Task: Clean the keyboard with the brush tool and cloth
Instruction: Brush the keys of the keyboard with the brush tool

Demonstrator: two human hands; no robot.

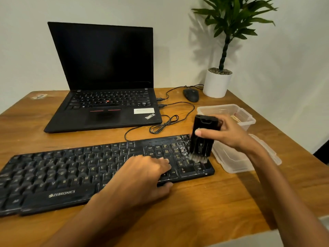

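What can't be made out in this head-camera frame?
Head view:
Black brush tool: pale bristles motion-blurred; contact with keys unclear.
Black Zebronics keyboard: left end cut by the frame edge; keys hidden under the left hand.
Clear plastic box: contents partly hidden by the right hand gripping the brush.
Cloth: none identifiable.
White sticker on the black laptop: too small to read.

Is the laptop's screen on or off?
Looks off: the laptop is open, but its screen is all black, with no picture or light.
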